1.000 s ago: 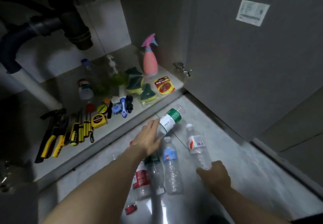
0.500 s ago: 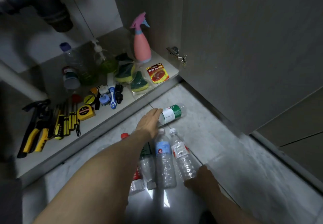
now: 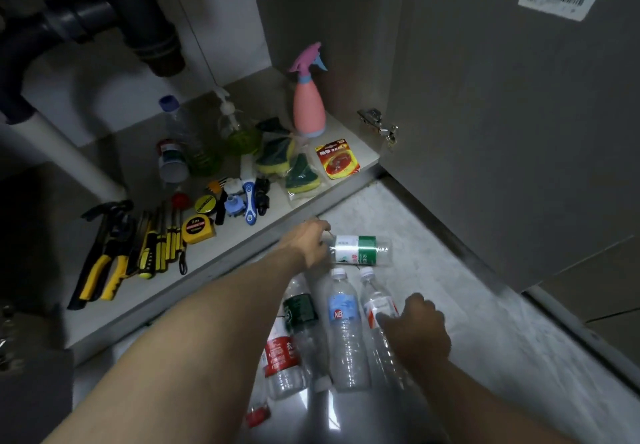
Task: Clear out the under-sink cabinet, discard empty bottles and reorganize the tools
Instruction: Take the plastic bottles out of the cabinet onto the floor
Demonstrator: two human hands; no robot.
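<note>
I see the left hand (image 3: 310, 241) out on the floor (image 3: 485, 322) just in front of the cabinet shelf (image 3: 242, 236), fingers curled round the end of a green-and-white-label bottle (image 3: 360, 250) that lies on its side, pointing right. Right hand (image 3: 420, 331) grips the red-and-white-label bottle (image 3: 379, 308), the rightmost of the row lying on the floor (caps pointing toward the cabinet). Just beside it, touching: the blue-label bottle (image 3: 346, 329), then the dark-green-label bottle (image 3: 303, 319), then a red-label bottle (image 3: 282, 357) partly under my left forearm. All look clear and empty from here.

On the shelf: pliers (image 3: 100, 267) and yellow-handled screwdrivers (image 3: 159, 246) at left, tape measure (image 3: 197, 229) next to them, sponges (image 3: 287, 163) further right, pink spray bottle (image 3: 308, 104) upright at the back right corner, green soap dispenser (image 3: 239, 128) behind the sponges. Cabinet door (image 3: 502, 114) stands open on the right.
</note>
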